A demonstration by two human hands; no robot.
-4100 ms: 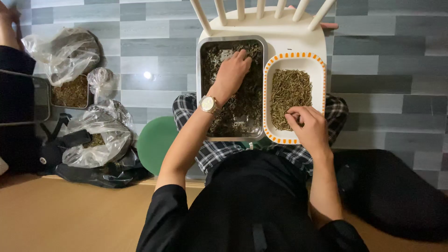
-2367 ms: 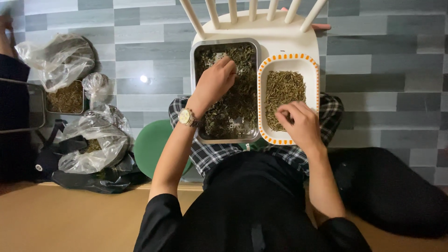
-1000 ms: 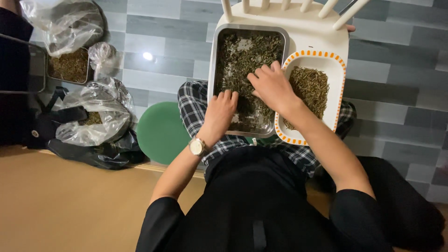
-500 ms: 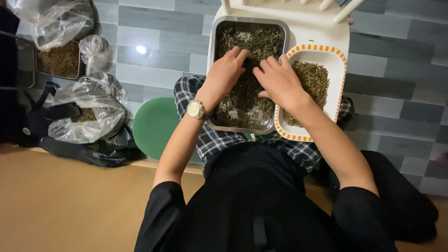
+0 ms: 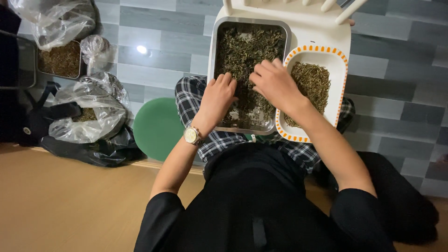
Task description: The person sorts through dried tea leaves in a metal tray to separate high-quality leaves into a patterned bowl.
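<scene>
A rectangular metal tray (image 5: pixel 215 70) full of dark dried leaves rests on a white chair seat (image 5: pixel 322 32) in front of me. Right beside it lies a white tray with an orange-dashed rim (image 5: pixel 343 79) holding a heap of greenish dried leaves. Both hands are down in the metal tray. My left hand (image 5: pixel 219 95), with a wristwatch on its wrist, rests palm-down on the leaves near the tray's near edge. My right hand (image 5: pixel 274 84) lies with bent fingers over the tray's right half. Whether either hand pinches leaves is hidden.
A green round stool (image 5: pixel 156 128) stands left of my knee. Clear plastic bags (image 5: pixel 88 114) with dried leaves lie on the tiled floor at left, by another metal tray of leaves (image 5: pixel 60 58). A black bag (image 5: pixel 37 121) sits at far left. A wooden surface (image 5: pixel 70 205) runs below.
My right hand has left the orange-rimmed tray and moved left into the metal tray. My left hand has drawn back from the far part toward the tray's near edge.
</scene>
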